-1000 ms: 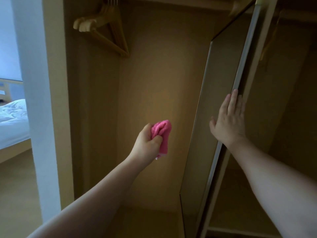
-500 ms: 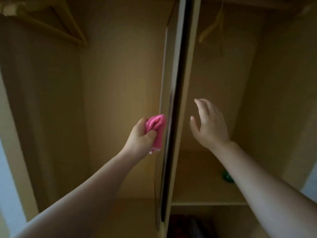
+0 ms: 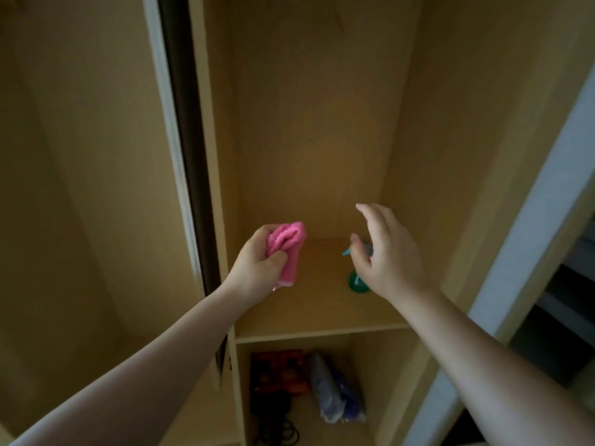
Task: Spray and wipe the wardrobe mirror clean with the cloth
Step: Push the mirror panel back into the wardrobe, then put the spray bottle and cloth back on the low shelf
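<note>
Two bare arms reach into a tall, light-brown wooden wardrobe [image 3: 315,123], dim inside and split into a left bay and a right bay by an upright panel. The mirrored sliding door [image 3: 180,156] stands edge-on just left of that panel, showing only its pale frame strip and a dark narrow band, so the glass itself cannot be judged. A white wall edge [image 3: 528,252] runs down the right side. In the right bay a flat wooden shelf [image 3: 315,317] crosses at mid-height; below it lie a blurred red-and-black boxy item [image 3: 278,371], a grey-and-blue bundle [image 3: 335,394] and some black cords [image 3: 277,429].

The left hand [image 3: 257,268] is held in front of the shelf, its grip closed tight around a crumpled pink terry cloth [image 3: 286,249], which bunches above the fist and hangs a little below it. The right hand [image 3: 389,252] hovers with fingers spread and curved, grip apart and holding nothing, directly over a green spray bottle with a teal nozzle [image 3: 356,282] standing on the shelf toward the right wall. The hand hides most of the bottle; whether they touch cannot be told.
</note>
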The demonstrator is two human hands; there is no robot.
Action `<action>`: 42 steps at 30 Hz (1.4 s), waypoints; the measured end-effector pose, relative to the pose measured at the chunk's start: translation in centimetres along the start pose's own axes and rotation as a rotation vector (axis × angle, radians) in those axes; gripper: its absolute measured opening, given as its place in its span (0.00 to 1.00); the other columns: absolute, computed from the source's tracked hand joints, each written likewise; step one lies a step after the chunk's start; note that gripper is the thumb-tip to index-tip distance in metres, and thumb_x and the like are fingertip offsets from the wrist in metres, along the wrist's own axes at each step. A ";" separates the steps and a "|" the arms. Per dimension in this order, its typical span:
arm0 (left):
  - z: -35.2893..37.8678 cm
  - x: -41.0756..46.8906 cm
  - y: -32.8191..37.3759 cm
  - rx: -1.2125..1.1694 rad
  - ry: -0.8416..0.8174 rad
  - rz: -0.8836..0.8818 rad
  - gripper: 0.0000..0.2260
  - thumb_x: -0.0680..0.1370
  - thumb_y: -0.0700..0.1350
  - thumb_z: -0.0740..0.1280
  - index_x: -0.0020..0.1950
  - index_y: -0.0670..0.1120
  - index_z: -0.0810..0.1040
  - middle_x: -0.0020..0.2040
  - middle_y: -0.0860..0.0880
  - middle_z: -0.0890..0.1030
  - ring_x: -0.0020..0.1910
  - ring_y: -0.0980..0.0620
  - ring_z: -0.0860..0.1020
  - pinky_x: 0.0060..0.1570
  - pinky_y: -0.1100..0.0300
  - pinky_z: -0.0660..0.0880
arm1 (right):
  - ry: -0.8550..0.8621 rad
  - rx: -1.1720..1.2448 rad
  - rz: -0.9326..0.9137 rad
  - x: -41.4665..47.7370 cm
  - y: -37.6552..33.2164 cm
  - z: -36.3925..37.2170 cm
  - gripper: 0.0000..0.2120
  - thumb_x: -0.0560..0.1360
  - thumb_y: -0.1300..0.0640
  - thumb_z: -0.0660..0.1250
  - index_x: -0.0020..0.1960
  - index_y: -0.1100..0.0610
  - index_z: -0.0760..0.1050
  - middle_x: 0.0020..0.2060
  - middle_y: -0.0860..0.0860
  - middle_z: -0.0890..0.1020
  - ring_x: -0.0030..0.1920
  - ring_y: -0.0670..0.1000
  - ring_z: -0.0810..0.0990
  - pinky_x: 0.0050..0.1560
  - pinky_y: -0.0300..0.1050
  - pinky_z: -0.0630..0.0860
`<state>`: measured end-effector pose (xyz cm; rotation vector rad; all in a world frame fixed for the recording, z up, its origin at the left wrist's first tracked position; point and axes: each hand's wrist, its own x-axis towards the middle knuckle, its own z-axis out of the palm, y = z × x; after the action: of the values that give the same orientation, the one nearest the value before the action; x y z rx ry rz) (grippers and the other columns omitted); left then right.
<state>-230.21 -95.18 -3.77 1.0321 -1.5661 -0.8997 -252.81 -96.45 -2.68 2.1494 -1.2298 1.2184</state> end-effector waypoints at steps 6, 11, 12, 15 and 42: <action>3.3 4.5 -5.3 0.015 -0.072 -0.119 0.17 0.78 0.35 0.63 0.62 0.52 0.70 0.49 0.48 0.78 0.41 0.52 0.80 0.29 0.68 0.74 | -0.172 -0.069 0.200 -1.9 6.8 3.6 0.24 0.76 0.58 0.67 0.70 0.61 0.67 0.62 0.56 0.75 0.54 0.57 0.80 0.47 0.44 0.75; 5.3 9.2 -9.1 0.029 -0.111 -0.187 0.18 0.78 0.35 0.63 0.60 0.55 0.68 0.50 0.51 0.77 0.43 0.52 0.80 0.28 0.69 0.73 | -0.447 -0.125 0.441 -2.5 12.3 7.2 0.33 0.79 0.47 0.60 0.78 0.50 0.47 0.78 0.50 0.54 0.69 0.56 0.70 0.60 0.49 0.73; 5.7 9.9 -9.7 0.029 -0.112 -0.201 0.18 0.78 0.34 0.63 0.61 0.54 0.68 0.49 0.51 0.77 0.42 0.53 0.80 0.28 0.69 0.73 | -0.492 -0.130 0.478 -2.5 13.3 8.0 0.34 0.79 0.45 0.59 0.78 0.48 0.45 0.78 0.49 0.51 0.71 0.56 0.68 0.62 0.50 0.72; 6.7 11.3 -11.4 0.042 -0.116 -0.257 0.19 0.77 0.34 0.64 0.64 0.51 0.69 0.49 0.52 0.77 0.39 0.57 0.80 0.28 0.70 0.74 | -0.601 -0.109 0.578 -2.4 15.8 10.5 0.35 0.79 0.45 0.59 0.79 0.48 0.44 0.79 0.48 0.49 0.74 0.55 0.63 0.64 0.50 0.71; 9.5 4.5 -9.8 0.107 0.330 -0.362 0.20 0.75 0.33 0.65 0.63 0.50 0.71 0.51 0.49 0.80 0.45 0.57 0.82 0.38 0.62 0.80 | -0.553 0.297 0.291 1.1 17.5 13.6 0.14 0.77 0.54 0.65 0.62 0.49 0.75 0.49 0.49 0.82 0.49 0.53 0.80 0.45 0.47 0.76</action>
<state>-238.30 -102.34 -13.26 1.4913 -1.1806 -0.8383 -260.35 -115.62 -10.87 2.7195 -1.7255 0.9871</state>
